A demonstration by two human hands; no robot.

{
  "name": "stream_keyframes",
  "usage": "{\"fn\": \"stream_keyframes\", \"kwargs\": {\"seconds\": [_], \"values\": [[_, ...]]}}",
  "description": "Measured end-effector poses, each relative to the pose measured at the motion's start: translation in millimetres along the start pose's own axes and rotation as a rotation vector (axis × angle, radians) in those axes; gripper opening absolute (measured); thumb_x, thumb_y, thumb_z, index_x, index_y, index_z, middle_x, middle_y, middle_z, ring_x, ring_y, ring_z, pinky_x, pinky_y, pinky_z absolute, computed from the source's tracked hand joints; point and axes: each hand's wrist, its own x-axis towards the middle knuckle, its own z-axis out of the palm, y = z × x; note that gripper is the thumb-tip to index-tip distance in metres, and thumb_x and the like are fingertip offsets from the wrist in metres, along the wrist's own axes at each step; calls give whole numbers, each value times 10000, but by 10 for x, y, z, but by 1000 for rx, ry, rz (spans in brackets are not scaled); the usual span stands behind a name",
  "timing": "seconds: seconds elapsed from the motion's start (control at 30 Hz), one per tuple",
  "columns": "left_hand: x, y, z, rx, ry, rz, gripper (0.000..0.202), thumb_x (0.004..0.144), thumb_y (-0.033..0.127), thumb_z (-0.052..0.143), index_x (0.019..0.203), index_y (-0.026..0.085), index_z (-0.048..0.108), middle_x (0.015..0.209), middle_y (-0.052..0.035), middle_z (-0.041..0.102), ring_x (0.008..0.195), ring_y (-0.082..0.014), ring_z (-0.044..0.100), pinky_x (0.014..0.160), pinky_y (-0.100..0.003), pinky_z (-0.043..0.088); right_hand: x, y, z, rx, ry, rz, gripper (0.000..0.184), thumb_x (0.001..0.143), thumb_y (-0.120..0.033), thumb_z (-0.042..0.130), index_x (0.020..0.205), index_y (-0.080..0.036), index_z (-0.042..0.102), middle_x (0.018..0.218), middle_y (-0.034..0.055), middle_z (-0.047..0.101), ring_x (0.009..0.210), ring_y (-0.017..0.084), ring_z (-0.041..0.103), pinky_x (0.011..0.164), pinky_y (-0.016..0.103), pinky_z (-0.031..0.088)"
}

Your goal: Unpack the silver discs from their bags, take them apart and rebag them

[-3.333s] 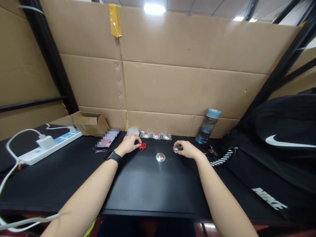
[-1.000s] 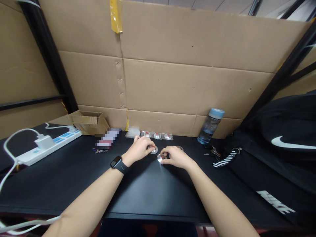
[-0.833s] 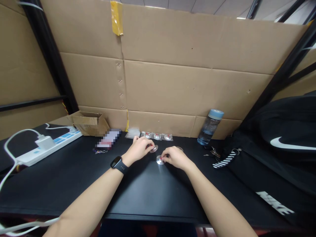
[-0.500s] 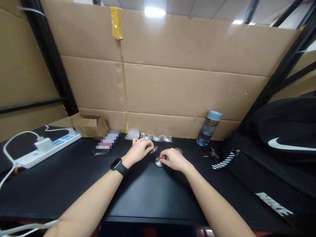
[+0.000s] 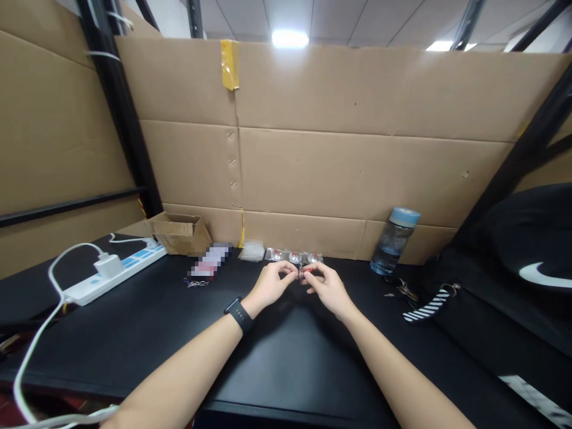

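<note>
My left hand (image 5: 271,283) and my right hand (image 5: 325,284) meet fingertip to fingertip above the black table (image 5: 134,333), near its back. Both are closed in a pinch on small silver discs with red centres (image 5: 300,271), held edge-on between the two hands; how many discs there are I cannot tell. A black smartwatch (image 5: 240,313) sits on my left wrist. Just behind the hands, a row of similar silver and red parts in clear wrapping (image 5: 295,257) lies against the cardboard wall.
A clear water bottle with a blue cap (image 5: 394,241) stands at the back right, with keys and a striped strap (image 5: 422,297) beside a black bag (image 5: 513,280). On the left lie a white power strip (image 5: 118,270), a small cardboard box (image 5: 181,232), a phone (image 5: 210,262) and a small clear bag (image 5: 251,251).
Both hands have lifted the silver discs off the table and brought them together in the air. The camera has turned slightly left and up.
</note>
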Motion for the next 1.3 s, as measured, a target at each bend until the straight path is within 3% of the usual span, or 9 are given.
{"fn": "stream_keyframes", "kwargs": {"seconds": [0.13, 0.33, 0.6, 0.7, 0.77, 0.93, 1.1, 1.2, 1.3], "values": [[1, -10, 30, -75, 42, -8, 215, 875, 374, 624, 899, 184, 723, 959, -65, 763, 893, -198, 710, 845, -289, 536, -29, -53, 17, 194, -4, 79, 393, 796, -517, 719, 975, -195, 584, 1135, 90, 670, 868, 241, 747, 673, 341, 627], [5, -8, -9, -61, 61, -36, 207, 866, 371, 627, 884, 194, 733, 920, -57, 770, 870, -202, 723, 840, -297, 546, -80, -130, 19, 322, -108, 136, 628, 780, -413, 781, 1332, -296, 505, 1213, 96, 655, 863, 231, 754, 779, 393, 624], [18, -20, -1, -73, -22, -30, 225, 877, 376, 619, 919, 177, 714, 912, -60, 765, 859, -191, 718, 827, -294, 539, -45, -27, -9, 225, -140, 98, 728, 603, -305, 895, 1267, -230, 607, 1260, 125, 654, 862, 250, 748, 868, 441, 592], [47, 27, -151, 109, -50, 37, 266, 925, 411, 559, 965, 204, 720, 960, -52, 756, 885, -187, 691, 851, -309, 509, -17, 10, -31, 217, -130, 89, 679, 630, -316, 871, 1246, -216, 604, 1228, 131, 657, 814, 243, 751, 796, 419, 608], [70, 10, -339, 365, 16, 84, 276, 944, 418, 531, 956, 232, 735, 1013, -52, 742, 977, -213, 647, 938, -372, 453, 3, 21, -60, 212, -108, 86, 657, 642, -319, 859, 1237, -212, 601, 1221, 134, 650, 796, 235, 751, 770, 404, 611], [86, -332, -836, 870, 72, -32, 184, 877, 329, 612, 851, 251, 777, 1296, -87, 638, 1272, -342, 434, 1004, -518, 328, 42, 17, -184, 180, -28, 71, 636, 628, -325, 858, 1200, -199, 608, 1197, 132, 658, 746, 208, 744, 718, 368, 608], [80, -644, -1006, 967, -3, -158, 241, 859, 291, 584, 1021, 245, 757, 1370, -100, 607, 1294, -361, 412, 981, -517, 322, 58, 15, -293, 187, 3, 69, 627, 639, -315, 851, 1201, -188, 603, 1186, 130, 668, 731, 182, 739, 692, 321, 590], [91, -626, -1060, 971, 49, -143, 270, 856, 276, 562, 1064, 233, 728, 1277, -103, 672, 1257, -343, 469, 967, -502, 340, 69, 10, -345, 178, 9, 60, 605, 648, -308, 848, 1193, -194, 610, 1190, 130, 674, 730, 175, 741, 677, 296, 579], [106, -477, -1147, 936, 200, -67, 241, 880, 281, 515, 972, 223, 730, 1128, -95, 731, 1149, -305, 571, 964, -472, 369, 89, -2, -395, 169, 29, 40, 583, 664, -308, 840, 1186, -193, 608, 1197, 127, 677, 731, 169, 741, 649, 270, 566]]}}
